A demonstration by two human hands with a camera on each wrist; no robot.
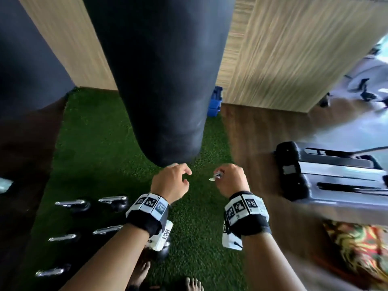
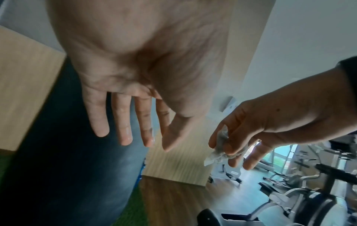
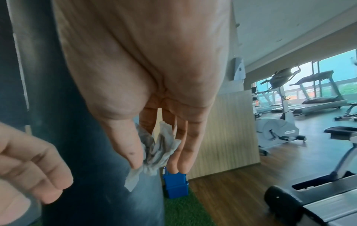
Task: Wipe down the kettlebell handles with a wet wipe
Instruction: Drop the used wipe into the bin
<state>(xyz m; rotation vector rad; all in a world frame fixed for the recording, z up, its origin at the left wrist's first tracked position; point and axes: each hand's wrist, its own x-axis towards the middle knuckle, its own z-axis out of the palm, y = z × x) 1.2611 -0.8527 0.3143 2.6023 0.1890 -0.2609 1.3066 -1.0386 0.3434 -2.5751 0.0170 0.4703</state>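
Several black kettlebells with chrome handles (image 1: 71,203) stand in rows on the green turf at the lower left, below and left of both hands. My right hand (image 1: 219,175) is raised in front of me and pinches a crumpled, greyed wet wipe (image 1: 216,176) between thumb and fingers; the wipe (image 3: 156,152) shows clearly in the right wrist view. My left hand (image 1: 186,177) hovers just left of it, fingers loose and empty. In the left wrist view its fingers (image 2: 125,131) hang straight, a short gap from the wipe (image 2: 218,154). Neither hand touches a kettlebell.
A big black punching bag (image 1: 159,80) hangs directly ahead of my hands. A treadmill end (image 1: 327,175) sits on the wooden floor at the right. A blue bin (image 1: 216,101) stands by the wood-panelled wall. My bare feet (image 1: 194,284) are on the turf.
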